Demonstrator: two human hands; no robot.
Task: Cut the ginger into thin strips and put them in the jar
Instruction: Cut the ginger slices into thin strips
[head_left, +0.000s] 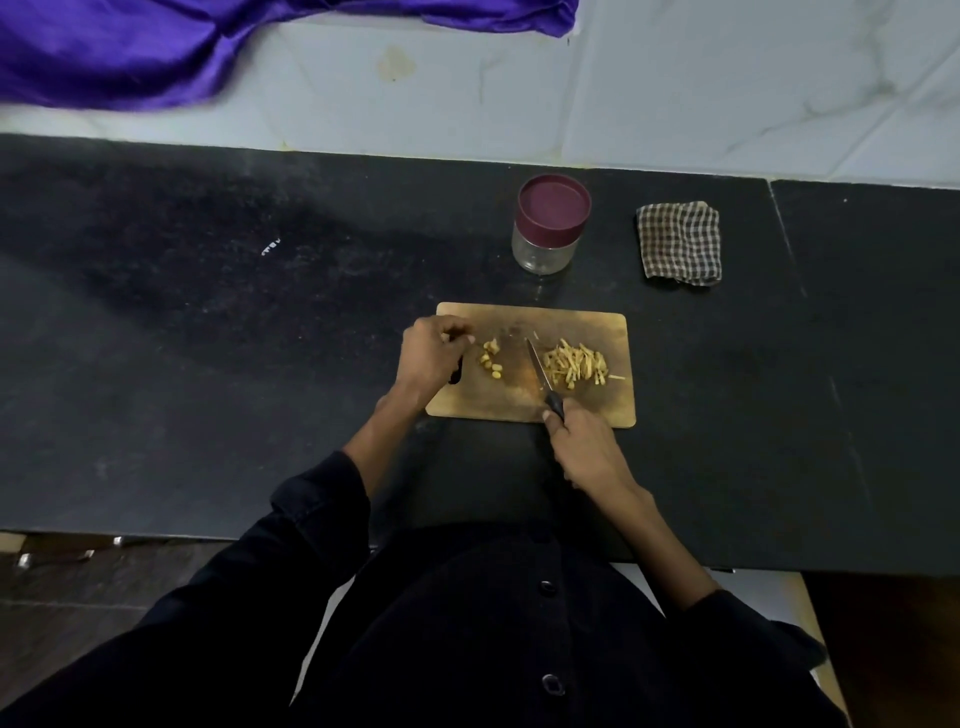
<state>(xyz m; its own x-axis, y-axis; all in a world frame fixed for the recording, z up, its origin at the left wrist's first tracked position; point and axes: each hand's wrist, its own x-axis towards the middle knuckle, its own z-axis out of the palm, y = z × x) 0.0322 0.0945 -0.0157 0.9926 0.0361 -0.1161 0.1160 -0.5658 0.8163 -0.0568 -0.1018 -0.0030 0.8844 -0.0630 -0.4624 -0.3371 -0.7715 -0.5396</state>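
Nearest, the right hand (582, 447) curls around the black handle of one knife (543, 376) at the near edge of the wooden cutting board (571, 325), the blade angled away across the board just left of a pile of thin ginger strips (576, 362). The left hand (428, 356) hovers over the board's left end, fingers curled and pinching a small piece; what it is cannot be told. Just right of it lie a few small ginger chunks (491, 357). Beyond the board on the black counter (208, 312) stands one glass jar (545, 252), its maroon lid (555, 203) on. One folded checked cloth (679, 243) lies to its right.
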